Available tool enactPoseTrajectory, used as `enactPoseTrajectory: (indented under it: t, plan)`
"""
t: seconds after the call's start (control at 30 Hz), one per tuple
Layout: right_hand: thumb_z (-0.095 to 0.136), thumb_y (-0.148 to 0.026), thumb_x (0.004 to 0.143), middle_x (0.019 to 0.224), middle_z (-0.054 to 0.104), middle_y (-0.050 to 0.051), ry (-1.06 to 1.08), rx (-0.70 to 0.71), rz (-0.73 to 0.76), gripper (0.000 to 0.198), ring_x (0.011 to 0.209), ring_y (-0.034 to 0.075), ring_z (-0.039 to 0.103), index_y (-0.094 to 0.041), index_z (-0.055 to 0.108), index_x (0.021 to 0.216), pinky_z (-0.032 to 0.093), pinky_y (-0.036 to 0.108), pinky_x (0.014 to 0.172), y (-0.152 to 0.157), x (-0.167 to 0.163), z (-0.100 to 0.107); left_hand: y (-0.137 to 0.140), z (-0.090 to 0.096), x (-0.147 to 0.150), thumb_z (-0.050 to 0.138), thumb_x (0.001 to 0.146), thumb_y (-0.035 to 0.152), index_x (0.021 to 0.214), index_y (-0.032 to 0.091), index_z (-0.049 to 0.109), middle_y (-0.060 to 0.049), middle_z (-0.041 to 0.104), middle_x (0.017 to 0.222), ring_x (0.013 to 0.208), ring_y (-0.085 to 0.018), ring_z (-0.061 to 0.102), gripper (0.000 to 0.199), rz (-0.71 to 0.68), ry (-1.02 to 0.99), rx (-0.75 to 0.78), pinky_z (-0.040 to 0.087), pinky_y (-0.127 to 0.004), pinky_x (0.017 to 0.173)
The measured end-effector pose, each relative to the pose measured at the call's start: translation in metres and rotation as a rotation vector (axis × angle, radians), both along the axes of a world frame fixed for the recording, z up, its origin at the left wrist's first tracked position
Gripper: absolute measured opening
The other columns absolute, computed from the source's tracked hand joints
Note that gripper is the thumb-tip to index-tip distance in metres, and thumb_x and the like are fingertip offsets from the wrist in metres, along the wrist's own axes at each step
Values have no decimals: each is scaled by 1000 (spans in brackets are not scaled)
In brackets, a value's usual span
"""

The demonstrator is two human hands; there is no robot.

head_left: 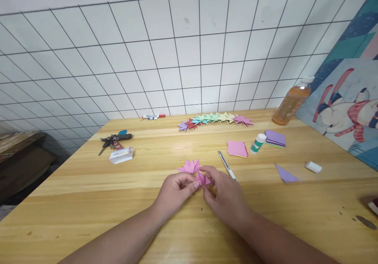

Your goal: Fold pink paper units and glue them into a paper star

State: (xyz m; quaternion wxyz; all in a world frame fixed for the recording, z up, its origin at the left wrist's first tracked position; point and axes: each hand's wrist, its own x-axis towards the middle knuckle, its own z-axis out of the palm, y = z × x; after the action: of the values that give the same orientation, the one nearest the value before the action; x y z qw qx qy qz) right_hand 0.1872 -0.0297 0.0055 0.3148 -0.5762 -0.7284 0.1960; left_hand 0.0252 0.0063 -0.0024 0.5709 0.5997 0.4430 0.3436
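Observation:
A small pink folded paper piece (202, 178) is between my two hands, above the front middle of the table. My left hand (176, 189) pinches its left side between thumb and fingers. On the other side, my right hand (223, 193) grips the piece with its fingertips. Just behind lies a pink pointed paper fan (190, 166), partly hidden by my fingers. A utility knife (226, 165) rests to the right of it. Farther right is a stack of pink paper squares (237, 148).
A row of colourful folded paper stars (215, 118) lies at the back. On the right are a glue stick (258, 143), purple paper squares (275, 138), a purple triangle (286, 174), a white cap (313, 167) and a bottle (292, 102). Keys (115, 139), a small box (121, 155) and a marker (153, 117) lie left.

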Motion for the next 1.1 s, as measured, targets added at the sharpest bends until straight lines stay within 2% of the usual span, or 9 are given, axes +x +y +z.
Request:
enactPoseTrajectory:
  t: [0.2,0.37,0.47,0.57,0.7,0.77,0.87,0.97,1.1]
  plan:
    - [48,-12,71,97,64,3,-58,64,25,39,88,20,55,-24,54,108,38,29,73,0,3,3,-1,0,0,63,72,34,70,12,58,0,57,63,56,-9,48,23,-26,-7,29,37,-20,55]
    - [45,-11,74,72,63,0,-34,-24,37,26,67,16,55,-23,60,91,36,24,57,6,4,-2,-1,-3,-1,59,75,31,71,15,51,3,53,56,51,-9,47,18,-51,-36,-2,37,-20,54]
    - [44,-12,77,78,65,1,40,-11,88,27,71,15,56,-23,61,94,39,23,60,8,3,-4,-1,-4,-1,59,75,28,80,15,52,1,59,64,56,-10,51,15,-47,-60,5,39,-20,56]
    - [44,-13,80,82,65,1,103,6,129,24,75,15,57,-23,62,92,41,25,65,7,3,-4,0,-4,1,61,75,31,81,15,54,-1,61,67,59,-11,54,19,-70,-70,-28,40,-20,56]
    - [45,-17,81,75,63,-1,261,-39,62,24,63,12,56,-24,54,102,42,21,55,8,4,-4,2,-2,0,63,73,38,81,12,57,-4,64,66,58,-12,57,28,-27,-70,-87,43,-21,56]
    - [45,-18,81,80,63,0,315,-42,56,26,64,12,58,-24,51,105,43,20,52,9,6,-4,5,-2,-2,65,71,39,84,12,58,-5,65,68,57,-12,58,31,-6,-98,-103,44,-21,56]
    - [42,-10,79,92,64,2,288,13,142,33,76,13,59,-26,55,105,46,21,59,9,6,-7,9,-2,-6,66,71,39,87,12,59,-5,66,70,56,-11,58,32,11,-153,-122,45,-21,56]
    - [42,-3,75,91,64,0,231,78,218,38,83,13,59,-27,60,98,45,26,72,11,6,-10,10,-2,-7,66,71,38,88,12,59,-4,65,69,56,-10,57,32,3,-179,-127,44,-20,55]
    - [49,-4,73,92,64,0,261,70,171,32,92,15,57,-26,62,91,45,26,77,15,5,-12,9,1,-6,67,71,37,84,12,60,-2,64,66,54,-9,56,29,-26,-180,-123,43,-19,54]
